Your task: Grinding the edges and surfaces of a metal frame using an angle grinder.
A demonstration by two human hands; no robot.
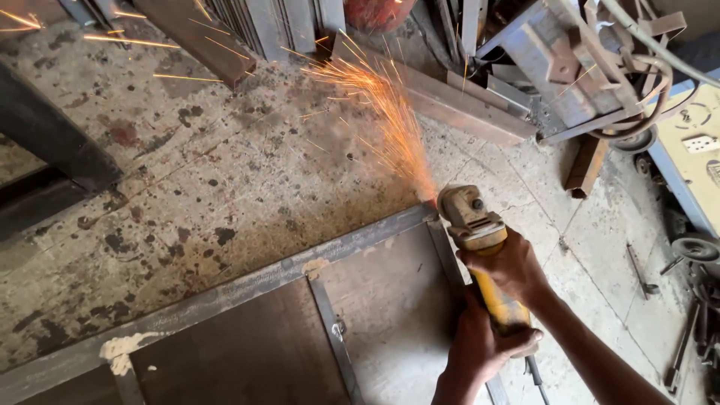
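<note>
Packages: none in view.
Labels: none that can be made out.
Signs: none in view.
Screens: none in view.
Closest thing: a yellow flat panel (694, 142) at the far right edge, with a blue border, faint round marks drawn on it, and a small white plate lying on it. It is too small and blurry to tell if it is a sign.

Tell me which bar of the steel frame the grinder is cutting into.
The angle grinder bites the frame's top right corner, where the long top bar meets the right upright. Sparks start there; the middle upright is untouched.
</note>
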